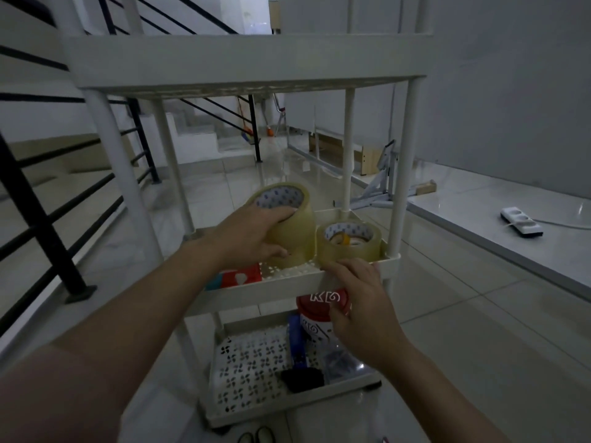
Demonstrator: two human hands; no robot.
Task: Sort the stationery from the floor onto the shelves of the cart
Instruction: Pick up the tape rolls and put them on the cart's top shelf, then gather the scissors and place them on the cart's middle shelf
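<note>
the left hand (pixel 256 233) has its fingers (pixel 281 212) curled over the rim and thumb under the side of a clear tape roll (pixel 287 225), gripping it tilted, core facing up and away, just above the middle shelf (pixel 287 282) of the cart (pixel 243 59). immediately right of it a second tape roll (pixel 349 241) lies flat in the shelf's corner, core upward. the right hand (pixel 361 302) rests loosely bent on the shelf's front edge, holding nothing as far as i can tell. the held roll probably needs lowering flat beside its neighbour.
</note>
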